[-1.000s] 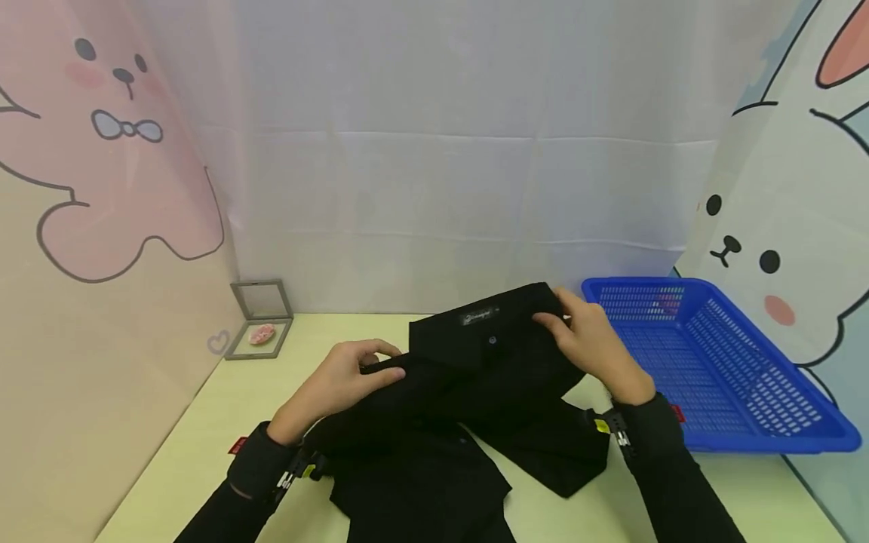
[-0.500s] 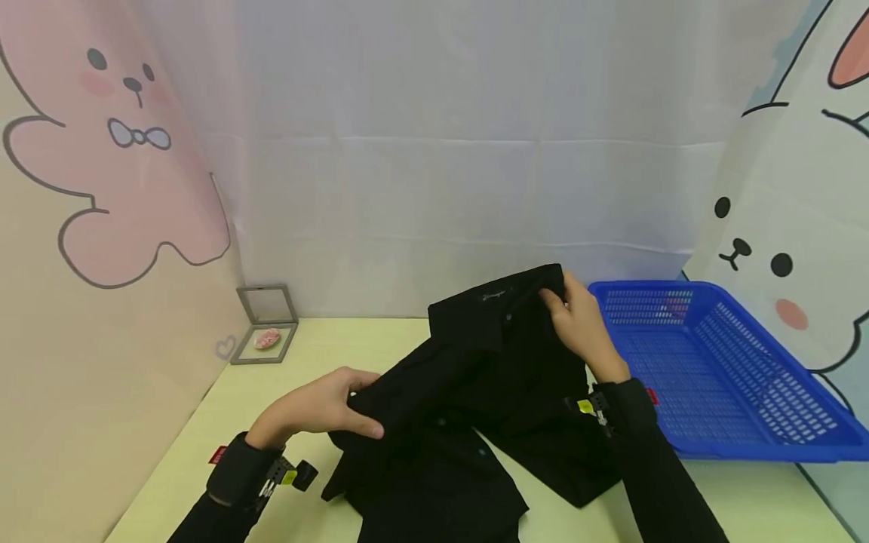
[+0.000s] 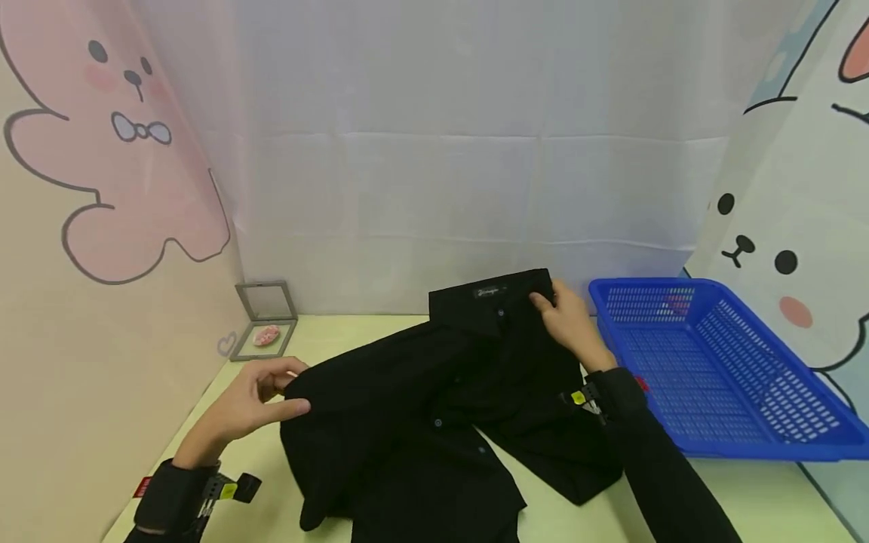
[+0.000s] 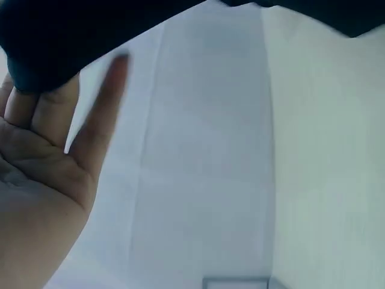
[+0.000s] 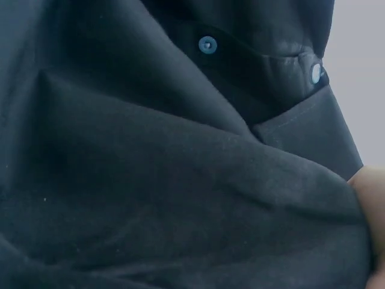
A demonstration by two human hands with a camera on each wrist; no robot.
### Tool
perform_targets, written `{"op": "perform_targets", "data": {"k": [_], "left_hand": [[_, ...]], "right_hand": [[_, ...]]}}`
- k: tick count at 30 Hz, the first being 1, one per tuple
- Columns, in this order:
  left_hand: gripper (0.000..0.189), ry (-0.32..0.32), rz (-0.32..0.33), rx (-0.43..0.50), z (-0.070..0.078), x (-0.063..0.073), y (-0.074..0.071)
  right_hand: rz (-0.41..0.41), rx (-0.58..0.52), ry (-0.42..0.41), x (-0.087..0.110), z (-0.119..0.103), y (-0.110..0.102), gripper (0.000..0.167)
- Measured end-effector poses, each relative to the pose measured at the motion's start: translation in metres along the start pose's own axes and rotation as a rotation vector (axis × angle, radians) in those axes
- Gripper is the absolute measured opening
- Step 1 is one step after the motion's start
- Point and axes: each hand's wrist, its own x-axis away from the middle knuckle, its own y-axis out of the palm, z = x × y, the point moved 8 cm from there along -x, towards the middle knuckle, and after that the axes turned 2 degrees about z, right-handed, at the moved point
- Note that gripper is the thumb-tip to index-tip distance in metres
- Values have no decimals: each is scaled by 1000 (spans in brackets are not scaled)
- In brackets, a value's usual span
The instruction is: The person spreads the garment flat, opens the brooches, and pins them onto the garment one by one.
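A black button-up shirt (image 3: 380, 385) with a pale label inside its collar lies half-spread across the table, its bottom edge cut off in the head view. My left hand (image 3: 244, 403) grips the shirt's left shoulder edge, thumb in front and fingers behind. In the left wrist view, dark cloth hides several fingertips of that left hand (image 4: 48, 150), while one finger stands out straight. Beside the collar (image 3: 468, 302), my right hand (image 3: 573, 320) pinches the shirt's upper right edge. Buttons (image 5: 207, 44) and folded cloth fill most of the right wrist view.
A blue plastic basket (image 3: 720, 451) stands at the right, close to my right forearm. A small grey-framed box (image 3: 288, 337), lid raised, holds a pink object (image 3: 267, 335) at the back left. White curtain (image 3: 434, 188) hangs behind the pale yellow table (image 3: 265, 483).
My left hand has moved left and slightly down, and the shirt's left shoulder has spread out leftward with it. My right hand keeps its hold beside the collar, shifting only slightly.
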Motion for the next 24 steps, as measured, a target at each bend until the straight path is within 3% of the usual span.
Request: {"op": "perform_targets", "data": {"k": [4, 7, 12, 16, 21, 24], "left_hand": [[58, 12, 46, -12, 8, 15, -23], [64, -46, 71, -73, 7, 28, -39], [50, -269, 167, -329, -10, 51, -63], [38, -439, 226, -507, -37, 60, -72], [59, -691, 94, -458, -79, 72, -60], [74, -806, 18, -484, -93, 82, -52]], "right_hand": [[-83, 7, 54, -8, 6, 18, 26], [-152, 13, 87, -15, 18, 37, 28], [-261, -26, 159, -22, 36, 70, 36], [-370, -122, 257, -21, 44, 94, 38], [-506, -230, 411, -14, 62, 118, 38], [-516, -204, 439, -11, 68, 125, 28]]}}
